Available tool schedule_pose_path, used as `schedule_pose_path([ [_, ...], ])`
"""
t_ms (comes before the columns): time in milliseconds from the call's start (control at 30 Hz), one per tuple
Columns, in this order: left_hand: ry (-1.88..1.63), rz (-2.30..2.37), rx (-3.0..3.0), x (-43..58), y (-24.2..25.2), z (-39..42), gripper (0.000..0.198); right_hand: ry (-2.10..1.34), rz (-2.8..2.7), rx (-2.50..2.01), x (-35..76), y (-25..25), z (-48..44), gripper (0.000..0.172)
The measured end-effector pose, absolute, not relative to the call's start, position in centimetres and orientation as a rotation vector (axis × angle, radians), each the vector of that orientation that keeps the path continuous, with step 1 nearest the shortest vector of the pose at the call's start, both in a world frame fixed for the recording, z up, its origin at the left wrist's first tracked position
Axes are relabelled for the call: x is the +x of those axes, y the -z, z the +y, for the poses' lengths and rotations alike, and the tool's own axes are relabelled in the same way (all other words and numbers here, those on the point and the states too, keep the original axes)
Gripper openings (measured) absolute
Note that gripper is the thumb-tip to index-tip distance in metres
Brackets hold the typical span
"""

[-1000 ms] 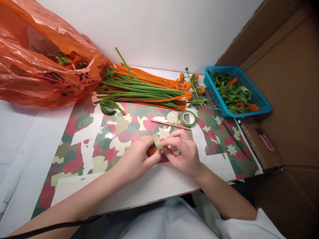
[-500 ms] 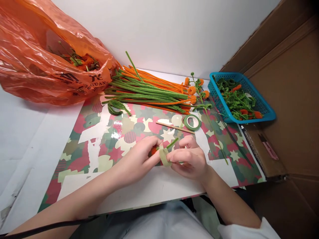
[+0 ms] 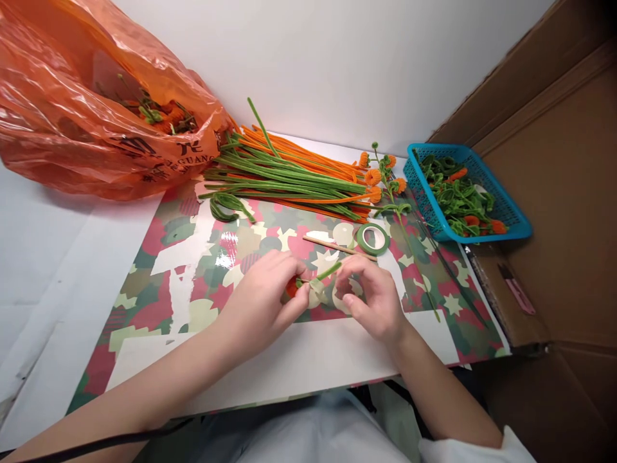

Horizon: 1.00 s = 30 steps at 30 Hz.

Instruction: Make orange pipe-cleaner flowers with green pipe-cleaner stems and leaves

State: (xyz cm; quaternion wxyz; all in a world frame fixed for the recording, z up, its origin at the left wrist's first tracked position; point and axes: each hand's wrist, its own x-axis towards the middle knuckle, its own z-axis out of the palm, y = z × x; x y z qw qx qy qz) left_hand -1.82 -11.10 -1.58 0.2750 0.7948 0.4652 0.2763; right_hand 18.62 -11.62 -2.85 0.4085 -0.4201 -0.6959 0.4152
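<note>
My left hand (image 3: 267, 292) pinches a small orange chenille flower (image 3: 292, 287) between thumb and fingers. Its short fuzzy green stem (image 3: 329, 271) points right, out of the grip. Around the stem's base is a pale green strip of floral tape (image 3: 316, 287), partly hidden by my fingers. At the stem's tip is my right hand (image 3: 371, 296), curved, with thumb and index finger apart and nothing seen between them. The index fingertip is close to the tip; whether it touches I cannot tell. Beyond my hands lie a thin wooden stick (image 3: 337, 247) and a roll of green floral tape (image 3: 373, 239).
Green and orange chenille stems (image 3: 289, 173) lie piled at the back. Beside them is a finished flower spray (image 3: 385, 177). A blue basket (image 3: 501, 235) of green and orange pieces stands right, a pink cutter (image 3: 518, 292) near it. An orange plastic bag (image 3: 159, 154) sits left.
My right hand has let go of the tape strip, and its thumb and fingers have spread apart beside the stem tip. The strip now lies closer around the stem. My left hand keeps its grip.
</note>
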Motion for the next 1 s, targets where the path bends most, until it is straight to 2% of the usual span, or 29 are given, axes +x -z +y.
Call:
schedule_pose_path([
  [133,-0.874,1.262,2.581,-1.2,2.5,-11.5,0.011,-1.017,-1.733,-1.162,17.2,2.7,-11.6,0.013],
  [267,-0.890,1.219,2.610,-1.0,2.9,-11.6,0.010,-0.982,-1.750,-1.098,16.6,3.1,-11.6,0.017],
  [600,-0.515,1.080,1.717,-1.6,1.2,-11.3,0.014,-0.743,-2.005,-0.878,17.9,3.3,-11.0,0.012],
  [800,-0.387,0.930,1.253,-2.1,1.2,-10.9,0.023,-0.801,-1.934,-0.863,17.7,3.1,-11.1,0.016],
  [1000,-0.348,0.831,0.960,-2.3,1.3,-10.6,0.020,-0.931,-1.735,-0.863,17.0,3.2,-11.4,0.016],
])
